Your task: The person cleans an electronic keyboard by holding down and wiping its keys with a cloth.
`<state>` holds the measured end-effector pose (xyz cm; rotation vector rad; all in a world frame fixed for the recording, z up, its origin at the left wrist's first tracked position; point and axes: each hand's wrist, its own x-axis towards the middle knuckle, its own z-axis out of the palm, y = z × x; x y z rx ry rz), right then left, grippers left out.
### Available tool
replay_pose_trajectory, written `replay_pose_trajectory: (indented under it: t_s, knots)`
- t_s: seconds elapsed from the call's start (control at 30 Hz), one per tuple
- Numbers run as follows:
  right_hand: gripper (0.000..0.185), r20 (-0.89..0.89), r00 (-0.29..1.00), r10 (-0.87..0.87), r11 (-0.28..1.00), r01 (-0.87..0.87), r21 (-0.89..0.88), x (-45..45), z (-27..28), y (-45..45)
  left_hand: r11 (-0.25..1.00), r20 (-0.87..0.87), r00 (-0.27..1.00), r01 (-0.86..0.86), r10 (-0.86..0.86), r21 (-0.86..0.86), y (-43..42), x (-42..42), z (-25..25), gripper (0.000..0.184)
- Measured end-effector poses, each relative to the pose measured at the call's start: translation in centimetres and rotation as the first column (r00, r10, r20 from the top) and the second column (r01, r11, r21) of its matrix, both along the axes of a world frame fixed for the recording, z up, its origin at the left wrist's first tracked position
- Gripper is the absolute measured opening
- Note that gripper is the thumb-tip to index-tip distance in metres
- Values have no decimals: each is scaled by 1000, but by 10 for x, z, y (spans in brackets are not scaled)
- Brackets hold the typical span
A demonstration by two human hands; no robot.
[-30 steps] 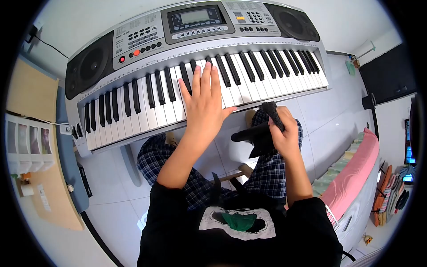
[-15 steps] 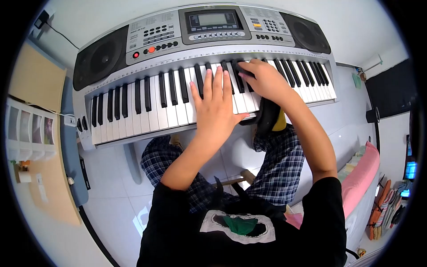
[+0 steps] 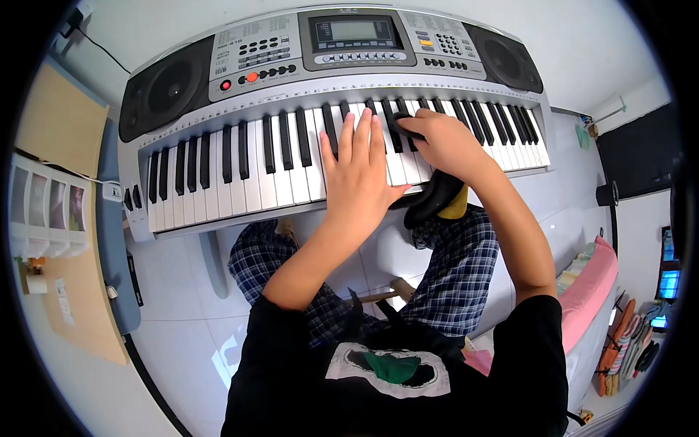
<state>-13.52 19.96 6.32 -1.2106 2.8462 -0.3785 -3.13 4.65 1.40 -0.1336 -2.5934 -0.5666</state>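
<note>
My left hand (image 3: 357,167) lies flat on the white and black keys of an electronic keyboard (image 3: 280,191), fingers stretched out and thumb to the right. Just right of it, my right hand (image 3: 445,142) has its fingers closed on a soft black cloth (image 3: 409,125), which is pressed against the black keys. Below that wrist, a black and yellow piece of fabric (image 3: 439,200) hangs over the keyboard's front edge above the right knee. It looks like part of the same cloth, but the hand hides where they join.
Buttons and a small display (image 3: 354,30) sit above the keys, between two speakers (image 3: 171,91). A wooden desk (image 3: 80,291) with a white drawer unit (image 3: 47,207) stands at left. On the right are a pink cushion (image 3: 591,280) and folded clothes (image 3: 630,342).
My right hand has shifted slightly right and down along the keys with the black cloth. The hanging fabric has swung a little. My left hand stays on nearly the same keys.
</note>
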Motion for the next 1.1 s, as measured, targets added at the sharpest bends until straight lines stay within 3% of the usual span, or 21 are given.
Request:
replay_pose_trajectory:
  t_s: [0.23, 0.83, 0.87, 0.9, 1.1]
  knots:
    - [33, -149, 988, -43, 992, 24, -124, -33, -23, -15, 1000, -17, 1000, 1, -1, -1, 3, 2, -3, 109]
    - [37, -91, 995, -52, 998, 55, 26, 52, -4, 7, 999, 9, 1000, 0, 0, 33, 2, 0, -3, 111]
    - [33, -210, 977, -26, 998, 14, -56, 49, -9, 4, 1000, 23, 1000, -2, 2, 28, 2, 0, -3, 111]
    - [33, -212, 977, -25, 998, 13, -55, 43, -9, 0, 1000, 36, 999, -6, 5, 22, 1, -1, -2, 111]
    - [18, -265, 964, -38, 985, 81, 154, 15, -1, -30, 1000, 24, 1000, 2, -3, 22, 0, -1, -4, 111]
